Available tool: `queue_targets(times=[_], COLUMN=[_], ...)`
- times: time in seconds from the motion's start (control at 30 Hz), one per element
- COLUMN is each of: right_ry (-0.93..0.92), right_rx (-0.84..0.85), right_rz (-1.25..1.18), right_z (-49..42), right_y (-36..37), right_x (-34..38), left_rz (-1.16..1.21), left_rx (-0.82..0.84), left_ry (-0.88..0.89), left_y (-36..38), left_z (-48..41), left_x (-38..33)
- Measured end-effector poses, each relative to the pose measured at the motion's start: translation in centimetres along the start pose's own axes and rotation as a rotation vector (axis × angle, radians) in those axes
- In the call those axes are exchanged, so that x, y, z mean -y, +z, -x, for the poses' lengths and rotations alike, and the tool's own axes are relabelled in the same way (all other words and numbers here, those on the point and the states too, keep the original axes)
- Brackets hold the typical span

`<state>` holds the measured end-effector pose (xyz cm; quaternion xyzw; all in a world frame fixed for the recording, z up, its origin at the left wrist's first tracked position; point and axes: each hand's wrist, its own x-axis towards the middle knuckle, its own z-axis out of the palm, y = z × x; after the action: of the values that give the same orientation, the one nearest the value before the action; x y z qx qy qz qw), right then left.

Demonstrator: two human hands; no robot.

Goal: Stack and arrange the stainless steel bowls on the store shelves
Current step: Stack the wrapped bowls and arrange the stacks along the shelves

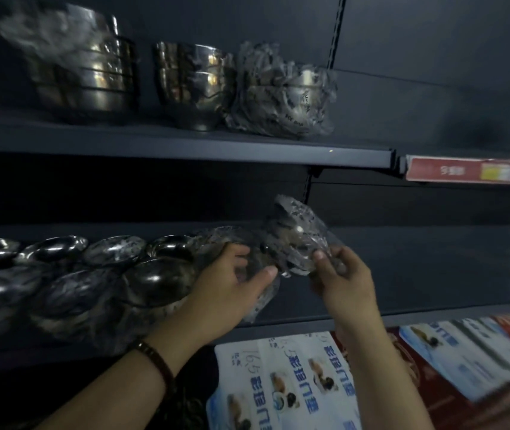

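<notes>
Steel bowl in a crinkled plastic wrapper [294, 240], held in both hands at the centre of the frame.

Left hand [232, 283], with a dark bracelet [154, 358] on the wrist, curls thumb and fingers around the wrapper's left side; right hand [340, 274] pinches its right edge between thumb and fingertips. The bundle hangs just above the middle shelf [402, 274], right beside the rows of wrapped bowls [70, 274] filling the left of that shelf. On the upper shelf [185, 147], upper left of the frame, stand two bare stacks of bowls [142, 79] and a wrapped stack [281, 91] touching them. Printed packages [294, 383] lie at lower right.
</notes>
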<state>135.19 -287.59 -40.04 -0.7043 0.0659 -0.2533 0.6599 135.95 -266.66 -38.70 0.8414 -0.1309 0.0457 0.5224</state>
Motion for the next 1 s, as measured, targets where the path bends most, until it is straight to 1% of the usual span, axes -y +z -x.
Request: queue_targets(times=[0.1, 0.17, 0.23, 0.37, 0.5, 0.57, 0.63, 0.77, 0.8, 0.87, 1.0], right_ry=[0.121, 0.203, 0.245, 0.283, 0.321, 0.287, 0.212, -0.032, -0.071, -0.136, -0.236], right_rx=[0.096, 0.155, 0.197, 0.233, 0.31, 0.358, 0.381, 0.29, 0.273, 0.257, 0.269], right_rz=[-0.161, -0.215, -0.239, -0.264, -0.325, -0.272, -0.139, 0.295, 0.358, 0.334, 0.146], right_z=[0.7, 1.0, 1.3, 1.8, 2.1, 2.1, 2.2, 1.8, 1.5, 1.5, 2.2], right_y=[0.6, 0.5, 0.5, 0.8, 0.7, 0.5, 0.5, 0.8, 0.8, 0.8, 0.9], right_x=[0.5, 0.8, 0.8, 1.0, 1.2, 1.4, 1.6, 1.3, 1.0, 1.1, 2.2], left_rz=[0.383, 0.538, 0.595, 0.639, 0.742, 0.805, 0.839, 0.839, 0.844, 0.852, 0.845], left_rx=[0.03, 0.044, 0.039, 0.014, 0.041, 0.007, -0.036, -0.061, -0.057, -0.045, -0.041], left_ry=[-0.192, -0.229, -0.223, -0.204, -0.239, -0.217, -0.187, -0.149, -0.143, -0.132, -0.126], left_y=[1.1, 1.7, 2.3, 3.3, 3.0, 2.7, 2.6, 2.8, 2.9, 2.9, 2.8], left_z=[-0.1, -0.4, -0.8, -1.6, -2.1, -2.3, -2.0, -2.0, -2.1, -2.1, -2.0], left_x=[-1.3, -1.8, -2.0, -1.9, -2.4, -2.1, -2.1, -1.2, -1.0, -1.0, -1.0])
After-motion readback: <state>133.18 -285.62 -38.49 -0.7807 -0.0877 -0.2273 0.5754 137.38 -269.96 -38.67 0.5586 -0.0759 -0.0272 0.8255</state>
